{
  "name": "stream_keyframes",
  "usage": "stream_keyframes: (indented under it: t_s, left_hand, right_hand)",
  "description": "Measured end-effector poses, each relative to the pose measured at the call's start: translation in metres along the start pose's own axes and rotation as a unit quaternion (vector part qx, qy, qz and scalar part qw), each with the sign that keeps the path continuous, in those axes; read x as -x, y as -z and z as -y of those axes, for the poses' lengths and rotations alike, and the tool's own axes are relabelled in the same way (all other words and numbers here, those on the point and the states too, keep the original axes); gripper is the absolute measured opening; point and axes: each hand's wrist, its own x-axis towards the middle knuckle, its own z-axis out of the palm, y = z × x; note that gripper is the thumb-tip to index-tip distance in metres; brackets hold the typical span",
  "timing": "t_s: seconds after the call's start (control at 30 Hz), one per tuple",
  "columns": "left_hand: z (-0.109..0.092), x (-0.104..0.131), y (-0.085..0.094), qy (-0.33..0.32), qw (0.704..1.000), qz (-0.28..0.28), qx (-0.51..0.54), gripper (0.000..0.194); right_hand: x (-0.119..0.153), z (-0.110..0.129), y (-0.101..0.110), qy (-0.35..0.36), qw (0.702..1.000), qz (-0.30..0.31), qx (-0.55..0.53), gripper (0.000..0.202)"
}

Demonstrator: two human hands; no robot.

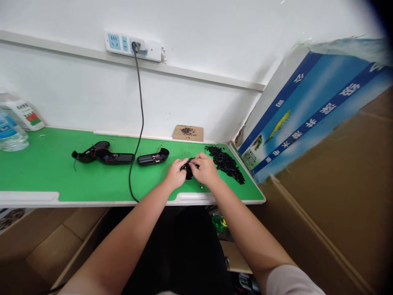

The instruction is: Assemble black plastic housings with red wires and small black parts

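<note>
As the left hand (177, 173) and right hand (205, 169) clamp it, the black piece (189, 173) lies between them.

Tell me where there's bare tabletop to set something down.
Free: green tabletop left of the black housings, in front of the bottles; also the strip between housings and front edge, left of the cable. Crowded: the right end, with left hand, right hand, held part and black heap.

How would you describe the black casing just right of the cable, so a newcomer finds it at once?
Over the green tabletop hangs a dark cable. Just right of it, before the left hand, lies an open black casing. Unlike the casings left of the cable, it touches no other casing.
</note>
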Motion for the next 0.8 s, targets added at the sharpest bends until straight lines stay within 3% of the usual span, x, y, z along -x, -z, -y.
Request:
stream_keyframes:
  t_s: [0.27,0.5,0.67,0.8]
  left_hand:
    - [-0.009,0.002,0.001,0.134,0.987,0.053,0.071,0.062]
    - [-0.011,0.0,0.001,0.142,0.985,0.051,0.077,0.063]
    - [-0.012,-0.004,-0.002,0.181,0.981,0.064,0.043,0.06]
    - [-0.013,-0.007,-0.003,0.158,0.984,0.081,-0.027,0.047]
  right_hand:
    - [0.006,0.001,-0.006,-0.019,0.999,-0.025,0.014,0.018]
    - [0.013,0.002,-0.01,-0.043,0.998,-0.021,0.034,0.018]
    - [0.016,-0.01,-0.015,-0.017,0.998,-0.047,0.04,0.013]
    - [0.014,-0.023,-0.027,-0.008,0.998,-0.025,-0.05,0.01]
